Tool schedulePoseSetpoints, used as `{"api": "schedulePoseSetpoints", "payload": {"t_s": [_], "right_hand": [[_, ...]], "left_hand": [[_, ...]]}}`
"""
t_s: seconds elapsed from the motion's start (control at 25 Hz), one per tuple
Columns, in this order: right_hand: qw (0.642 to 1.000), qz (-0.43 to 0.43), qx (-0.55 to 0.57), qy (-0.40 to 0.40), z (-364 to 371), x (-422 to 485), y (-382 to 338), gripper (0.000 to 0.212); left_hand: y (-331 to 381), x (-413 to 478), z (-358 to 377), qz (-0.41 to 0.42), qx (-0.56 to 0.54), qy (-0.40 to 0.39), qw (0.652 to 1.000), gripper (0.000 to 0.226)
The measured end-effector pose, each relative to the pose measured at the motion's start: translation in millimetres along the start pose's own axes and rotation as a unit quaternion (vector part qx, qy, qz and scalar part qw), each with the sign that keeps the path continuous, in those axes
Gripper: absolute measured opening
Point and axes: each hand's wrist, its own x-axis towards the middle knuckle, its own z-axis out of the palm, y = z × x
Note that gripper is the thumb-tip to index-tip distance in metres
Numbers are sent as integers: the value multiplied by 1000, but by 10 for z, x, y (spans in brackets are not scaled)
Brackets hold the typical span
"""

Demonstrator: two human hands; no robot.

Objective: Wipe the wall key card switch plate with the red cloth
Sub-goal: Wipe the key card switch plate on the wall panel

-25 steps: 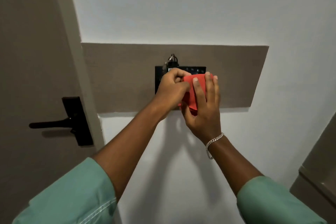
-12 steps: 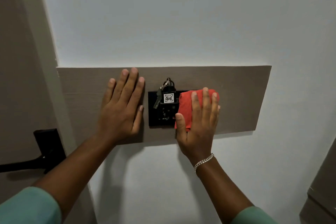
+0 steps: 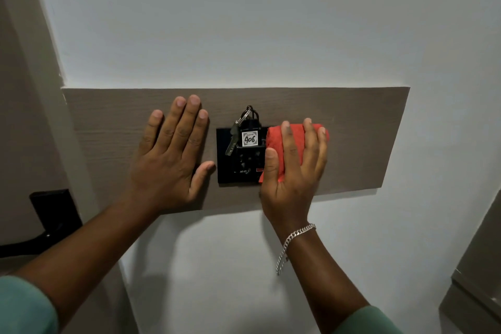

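Note:
The black key card switch plate [image 3: 224, 171] is mounted on a grey-brown wooden wall panel [image 3: 360, 122]. A key fob tagged 406 [image 3: 249, 139] with a metal key sits in its slot. My right hand [image 3: 294, 168] presses the folded red cloth [image 3: 273, 138] flat against the plate's right side, which the cloth and hand hide. My left hand [image 3: 173, 154] lies flat on the panel just left of the plate, fingers spread, holding nothing; its thumb tip almost touches the plate's edge.
A door with a black lever handle [image 3: 51, 214] stands at the left, beside its frame. White wall [image 3: 244, 22] surrounds the panel. A grey cabinet edge [image 3: 479, 274] shows at the lower right.
One second ago both hands were together at the plate with the cloth. My left hand then moved left onto the panel, and the right hand laid the cloth flat on the plate's right side.

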Motion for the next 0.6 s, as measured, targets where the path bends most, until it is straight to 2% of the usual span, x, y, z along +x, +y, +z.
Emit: {"api": "schedulePoseSetpoints", "payload": {"t_s": [0.08, 0.24, 0.44, 0.6], "right_hand": [[999, -31, 0, -11, -68, -15, 90, 44], [999, 32, 11, 18, 35, 121, -78, 42], [997, -68, 24, -13, -94, -54, 199, 35], [998, 5, 53, 29, 39, 37, 90, 35]], "left_hand": [[-20, -26, 10, 5, 5, 8, 1000, 79], [-5, -23, 14, 1, 8, 18, 1000, 80], [-26, -41, 36, 0, 5, 28, 1000, 80], [-20, -53, 53, 0, 3, 30, 1000, 80]]}}
